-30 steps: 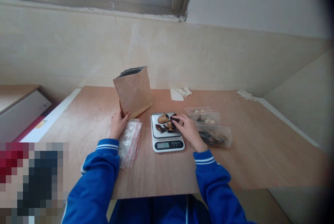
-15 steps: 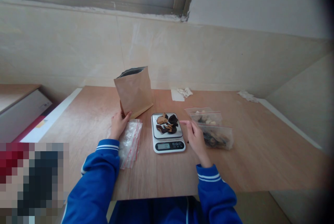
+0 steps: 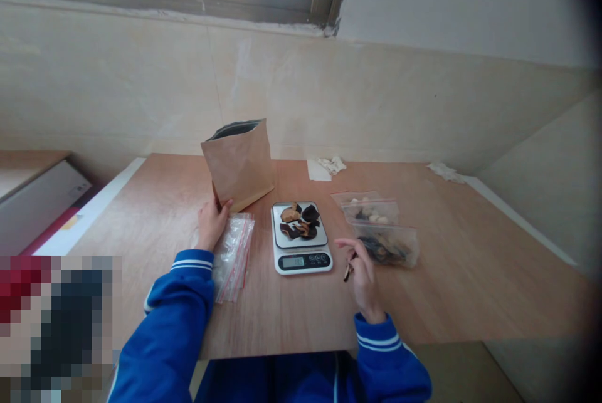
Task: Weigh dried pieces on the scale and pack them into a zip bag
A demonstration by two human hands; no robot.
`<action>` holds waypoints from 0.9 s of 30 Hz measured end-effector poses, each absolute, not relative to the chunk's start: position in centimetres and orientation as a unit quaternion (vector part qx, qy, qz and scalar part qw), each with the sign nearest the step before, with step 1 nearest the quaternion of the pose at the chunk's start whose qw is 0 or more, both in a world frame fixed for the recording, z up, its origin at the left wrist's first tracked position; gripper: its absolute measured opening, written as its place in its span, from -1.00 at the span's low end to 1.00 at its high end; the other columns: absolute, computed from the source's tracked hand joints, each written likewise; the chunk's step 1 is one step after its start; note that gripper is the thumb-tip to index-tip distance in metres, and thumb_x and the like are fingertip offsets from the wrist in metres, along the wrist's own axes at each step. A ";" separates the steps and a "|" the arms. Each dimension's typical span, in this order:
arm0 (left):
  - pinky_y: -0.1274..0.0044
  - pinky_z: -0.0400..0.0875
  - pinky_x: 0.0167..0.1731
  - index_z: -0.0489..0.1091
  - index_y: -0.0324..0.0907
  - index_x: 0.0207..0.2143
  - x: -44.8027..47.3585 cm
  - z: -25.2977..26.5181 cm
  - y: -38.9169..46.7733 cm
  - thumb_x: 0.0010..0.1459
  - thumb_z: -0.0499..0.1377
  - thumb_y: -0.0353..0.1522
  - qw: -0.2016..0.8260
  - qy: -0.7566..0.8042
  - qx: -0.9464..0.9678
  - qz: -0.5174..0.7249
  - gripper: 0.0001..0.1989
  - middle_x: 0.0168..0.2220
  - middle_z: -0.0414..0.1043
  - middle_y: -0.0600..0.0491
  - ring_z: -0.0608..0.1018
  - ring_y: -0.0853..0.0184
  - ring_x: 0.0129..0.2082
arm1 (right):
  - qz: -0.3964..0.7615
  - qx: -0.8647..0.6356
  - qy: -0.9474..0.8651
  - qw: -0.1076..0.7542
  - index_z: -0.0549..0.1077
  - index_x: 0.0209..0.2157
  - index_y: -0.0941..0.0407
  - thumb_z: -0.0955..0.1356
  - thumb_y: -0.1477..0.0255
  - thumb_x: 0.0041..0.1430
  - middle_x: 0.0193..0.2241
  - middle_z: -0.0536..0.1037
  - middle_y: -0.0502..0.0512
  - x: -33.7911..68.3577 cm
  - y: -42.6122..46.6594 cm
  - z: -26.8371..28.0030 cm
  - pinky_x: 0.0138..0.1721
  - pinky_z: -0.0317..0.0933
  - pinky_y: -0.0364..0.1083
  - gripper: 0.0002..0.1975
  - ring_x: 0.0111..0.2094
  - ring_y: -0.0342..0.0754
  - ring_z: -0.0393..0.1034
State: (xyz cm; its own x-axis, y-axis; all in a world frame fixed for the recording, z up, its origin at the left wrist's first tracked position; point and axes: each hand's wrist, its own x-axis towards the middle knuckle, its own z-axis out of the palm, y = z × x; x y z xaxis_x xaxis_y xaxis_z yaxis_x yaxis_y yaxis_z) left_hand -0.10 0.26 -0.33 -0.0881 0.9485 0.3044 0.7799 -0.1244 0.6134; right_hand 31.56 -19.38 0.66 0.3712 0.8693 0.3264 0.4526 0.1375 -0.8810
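Note:
My left hand (image 3: 212, 223) grips the lower left corner of an upright brown kraft paper pouch (image 3: 239, 165), its top gaping. Several clear zip bags (image 3: 235, 252) with red seals lie beside that hand. On the pan of a white digital kitchen scale (image 3: 305, 264) rest several dark and tan dried slices (image 3: 301, 224); the reading is too small to make out. My right hand (image 3: 364, 274), right of the scale, is closed on a small dark dried slice (image 3: 348, 272), index finger stretched out toward the left. A zip bag of dark dried slices (image 3: 390, 249) lies just beyond it.
Behind that bag lies a zip bag of pale pieces (image 3: 371, 210). A white paper (image 3: 318, 170) with a crumpled tissue (image 3: 333, 165) sits at the table's back edge, near the wall. Another crumpled white scrap (image 3: 444, 172) is at the back right.
My right hand has drawn back from the scale pan, toward me and slightly right, and the dark slice in it now shows. My left hand stays at the pouch.

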 end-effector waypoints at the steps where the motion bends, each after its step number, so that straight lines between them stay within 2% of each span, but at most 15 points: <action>1: 0.31 0.36 -0.17 0.38 -0.22 -0.10 -0.1 -0.4 0.3 0.18 0.03 -0.11 0.117 0.653 0.658 0.355 -0.59 -0.20 0.52 -0.16 0.53 0.07 -0.18 | 0.201 -0.625 -0.527 0.540 0.48 -0.18 0.08 0.13 0.41 0.11 -0.29 0.48 0.06 31.5 -19.4 0.7 -0.31 0.19 -0.06 -0.63 -0.36 -0.05 0.29; 6: 0.27 0.38 -0.19 0.35 -0.25 -0.08 -0.3 -0.8 0.7 0.17 0.04 -0.13 0.109 0.645 0.644 0.396 -0.58 -0.23 0.50 -0.18 0.53 0.01 -0.19 | 0.227 -0.632 -0.495 0.551 0.44 -0.16 0.08 0.16 0.44 0.10 -0.23 0.47 0.08 31.0 -19.4 0.6 -0.18 0.18 0.00 -0.67 -0.25 0.00 0.31; 10: 0.25 0.38 -0.19 0.32 -0.27 -0.07 -0.4 -1.0 0.8 0.15 0.08 -0.12 0.126 0.632 0.638 0.421 -0.56 -0.20 0.47 -0.20 0.52 0.02 -0.19 | 0.228 -0.629 -0.477 0.571 0.41 -0.13 0.09 0.26 0.36 0.13 -0.14 0.48 0.15 30.9 -18.9 0.4 -0.01 0.18 0.09 -0.73 -0.11 0.05 0.33; 14: 0.26 0.38 -0.16 0.29 -0.27 -0.09 -0.4 -1.2 0.9 0.10 0.14 -0.20 0.142 0.612 0.624 0.465 -0.61 -0.18 0.43 -0.17 0.50 0.07 -0.18 | 0.244 -0.618 -0.436 0.607 0.37 -0.12 0.09 0.35 0.23 0.11 -0.18 0.47 0.18 30.8 -18.1 0.1 -0.07 0.28 0.08 -0.67 -0.16 0.03 0.39; 20: 0.21 0.30 0.00 0.21 -0.28 0.00 -0.4 -1.3 0.9 0.09 0.15 -0.24 0.099 0.579 0.623 0.517 -0.54 -0.08 0.33 -0.17 0.44 0.11 -0.06 | 0.246 -0.618 -0.368 0.650 0.36 -0.16 0.10 0.46 0.18 -0.06 -0.26 0.48 0.14 32.5 -16.9 -0.3 -0.19 0.36 0.03 -0.54 -0.24 -0.01 0.43; 27: 0.21 0.30 0.03 0.19 -0.25 0.01 -0.3 -1.2 0.8 0.09 0.17 -0.24 0.091 0.566 0.611 0.546 -0.53 -0.01 0.25 -0.16 0.42 0.18 -0.07 | 0.239 -0.644 -0.412 0.599 0.40 -0.22 0.12 0.45 0.17 -0.05 -0.27 0.52 0.17 34.9 -14.9 -0.2 -0.15 0.38 0.08 -0.59 -0.26 0.01 0.45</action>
